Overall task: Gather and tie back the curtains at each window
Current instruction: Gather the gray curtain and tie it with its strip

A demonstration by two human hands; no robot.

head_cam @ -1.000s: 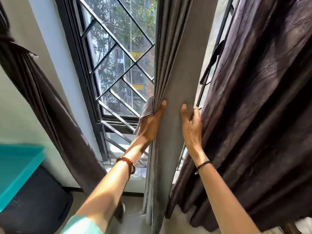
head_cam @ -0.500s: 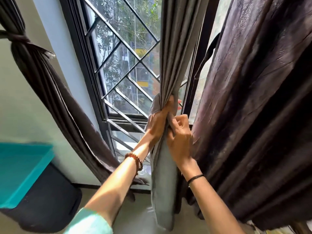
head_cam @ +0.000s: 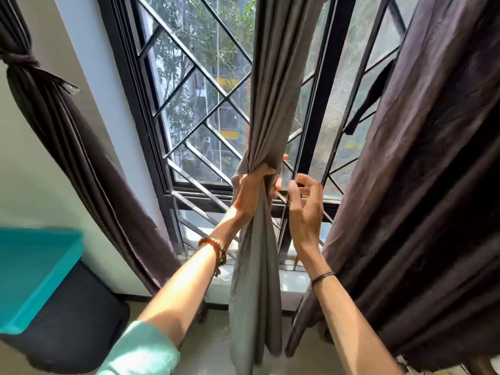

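Gathering looks done: our left hand (head_cam: pixel 253 190) grips the bunched grey fabric curtain (head_cam: pixel 273 104); our right hand (head_cam: pixel 305 209), slack-fingered and empty beside it, must next wrap a tie.

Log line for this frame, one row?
left hand: grips gathered grey curtain | right hand: holds nothing | left dark curtain: tied | right dark curtain: untied

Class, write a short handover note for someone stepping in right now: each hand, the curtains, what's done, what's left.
Hands: the left hand grips the grey curtain, gathered into a bunch. The right hand is open just beside the bunch, holding nothing.
Done: the left dark curtain is knotted back near its top.
Left: tie the grey curtain, then gather and tie the right dark curtain, which hangs loose.
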